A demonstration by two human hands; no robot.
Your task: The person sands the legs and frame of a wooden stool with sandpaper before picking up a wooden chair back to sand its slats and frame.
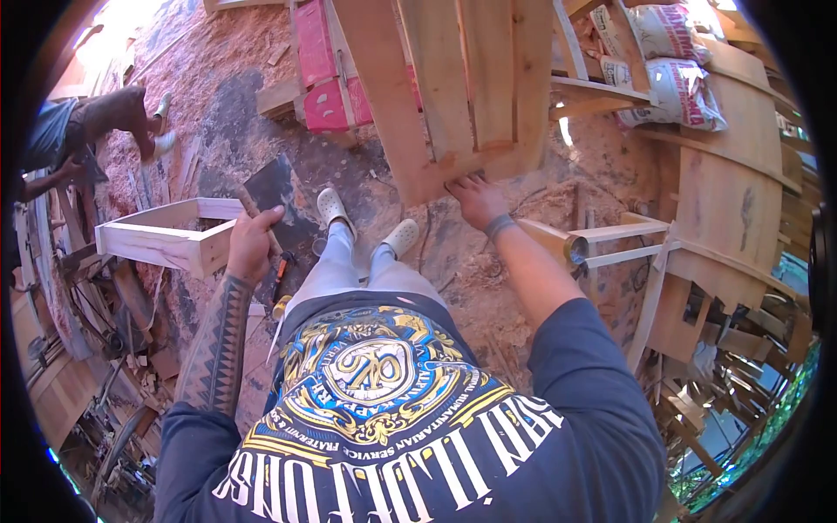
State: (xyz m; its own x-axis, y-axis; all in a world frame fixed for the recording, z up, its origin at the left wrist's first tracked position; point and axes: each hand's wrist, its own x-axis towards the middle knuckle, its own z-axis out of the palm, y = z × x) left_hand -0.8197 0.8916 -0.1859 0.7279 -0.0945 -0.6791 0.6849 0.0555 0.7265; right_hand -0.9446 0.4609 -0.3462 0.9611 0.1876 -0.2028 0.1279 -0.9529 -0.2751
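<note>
My left hand (253, 237) is closed around the wooden grip of a wide flat scraper (286, 199) with a dark, rectangular blade, held out over the ground. Ahead of me stands a slatted wooden panel (440, 83) of pale boards with gaps between them. At its near end my right hand (481, 202) rests against the bottom board, fingers curled and pressed together. Something small and dark shows at those fingertips, but I cannot make it out.
A pale wooden frame (166, 237) is at my left. Another person's legs (113, 122) show at the far left. White sacks (667, 91) lie at the upper right beside stacked panels (728, 196). A can (575, 250) sits right of me. Shavings cover the ground.
</note>
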